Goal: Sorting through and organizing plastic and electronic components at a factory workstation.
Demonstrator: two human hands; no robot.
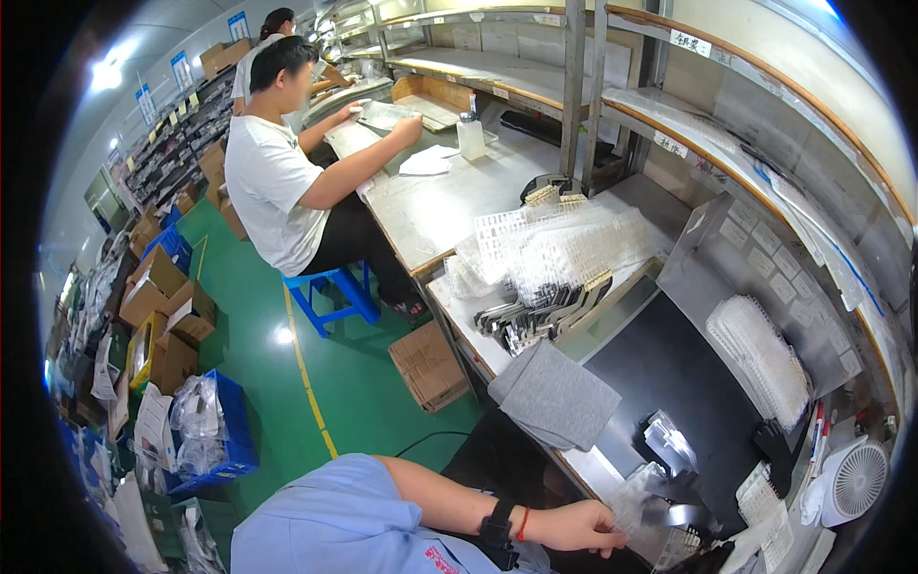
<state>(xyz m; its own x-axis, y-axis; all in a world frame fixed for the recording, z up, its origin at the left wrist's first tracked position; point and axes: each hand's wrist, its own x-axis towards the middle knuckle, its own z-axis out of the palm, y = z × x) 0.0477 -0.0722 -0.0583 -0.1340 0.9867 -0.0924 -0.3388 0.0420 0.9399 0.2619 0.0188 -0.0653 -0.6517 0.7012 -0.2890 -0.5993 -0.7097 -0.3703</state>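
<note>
My left hand (577, 527), with a black watch and a red string at the wrist, reaches in from the lower edge. Its fingers are closed on the edge of a clear plastic sheet (636, 505). Just right of that sheet lie dark, shiny strips (684, 515), partly overlapping it. Beyond them, a small pile of silvery pieces (669, 442) rests on the black mat (660, 349). A folded grey cloth (559, 394) lies at the mat's left edge. My right hand cannot be made out; a dark shape at the lower edge is unclear.
Perforated white sheets (564, 249) and black parts (535, 316) crowd the bench beyond the cloth. At right are a stack of white trays (760, 359), a black glove (773, 443) and a small fan (854, 481). A co-worker (287, 172) sits at the far left; shelves (746, 143) overhang.
</note>
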